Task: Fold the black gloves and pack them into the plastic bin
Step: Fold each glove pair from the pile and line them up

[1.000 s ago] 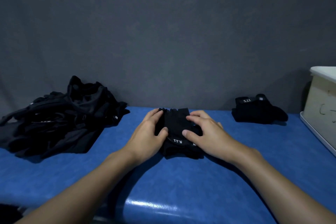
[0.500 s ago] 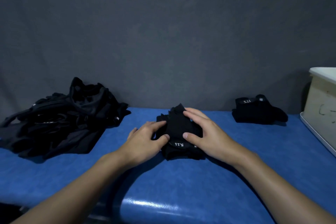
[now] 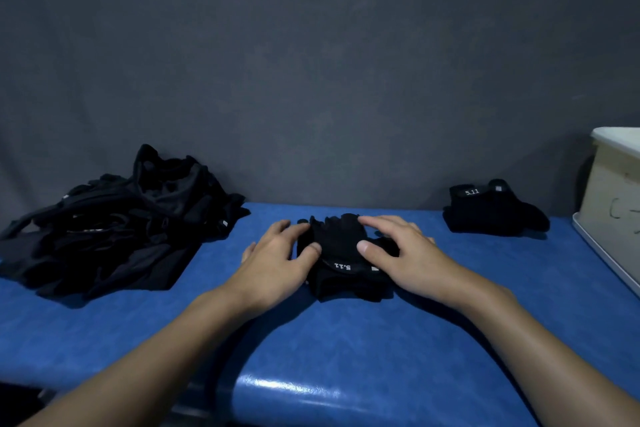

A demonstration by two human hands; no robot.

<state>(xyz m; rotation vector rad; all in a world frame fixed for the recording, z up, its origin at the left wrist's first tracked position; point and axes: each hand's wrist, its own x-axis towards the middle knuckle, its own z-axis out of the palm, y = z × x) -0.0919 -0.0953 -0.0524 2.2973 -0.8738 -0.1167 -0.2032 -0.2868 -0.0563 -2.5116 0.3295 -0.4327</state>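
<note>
Pile (image 3: 114, 225) of loose black gloves at 9 o'clock on the blue table (image 3: 311, 340), unfolded and tangled. Left hand (image 3: 277, 260) is flat and relaxed, fingers spread. Its thumb presses the left edge of the glove (image 3: 346, 253) and its index tip touches the far-left corner. No real grasp, just pinning. The glove lies dead centre between both hands. Its long axis runs 12 to 6, with the cuff and "5.11" label at 6 toward the person and the finger ends at 12. It looks like a stacked pair, can't tell for sure. Right hand (image 3: 405, 253) lies over the glove's right side, fingers arched but not closed, thumb pressing the middle near the label. It is also just holding the glove down. Folded pair (image 3: 491, 211) sits at 2 o'clock from the glove, well apart, near the back edge. Bin (image 3: 609, 204) is at 3 o'clock, at the far right edge, partly out of frame; its inside is not visible. Judgement: mid-fold, probably flattening before turning the finger end from 12 down to 6. The right hand is nearer the bin, so it is the likely one to carry the glove toward 3. Most of the task is left, going by the pile.
</note>
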